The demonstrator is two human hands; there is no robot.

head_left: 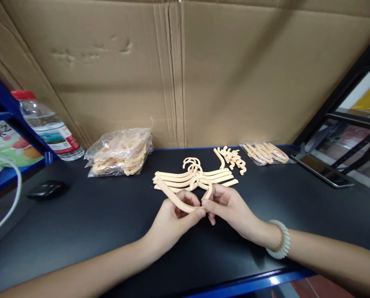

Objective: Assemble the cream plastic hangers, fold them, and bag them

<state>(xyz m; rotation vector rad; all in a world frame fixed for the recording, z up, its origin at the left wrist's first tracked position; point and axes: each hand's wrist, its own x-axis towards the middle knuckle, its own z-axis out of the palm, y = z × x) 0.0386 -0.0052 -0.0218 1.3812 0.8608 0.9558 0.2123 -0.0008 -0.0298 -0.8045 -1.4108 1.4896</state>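
Observation:
My left hand (179, 219) is closed on a curved beige hanger arm (170, 193), its free end pointing up and to the left. Between the fingertips of my right hand (226, 203) is a beige hanger hook (210, 188), curving over to the left. The arm and hook meet at my fingertips, where the exact joint is hidden. Just behind my hands, several beige hangers (172, 175) with hooks lie overlapping on the black table (116, 236). Beyond them to the right sits a pile of small loose hooks (232, 157) beside a loose curved arm (219, 158).
Clear plastic bags of beige parts stand at back left (119, 153) and back right (265, 153). A water bottle (53, 128) and a black mouse (46, 189) are on the left. A phone-like tablet (323, 169) lies right. Cardboard (234, 74) walls the back.

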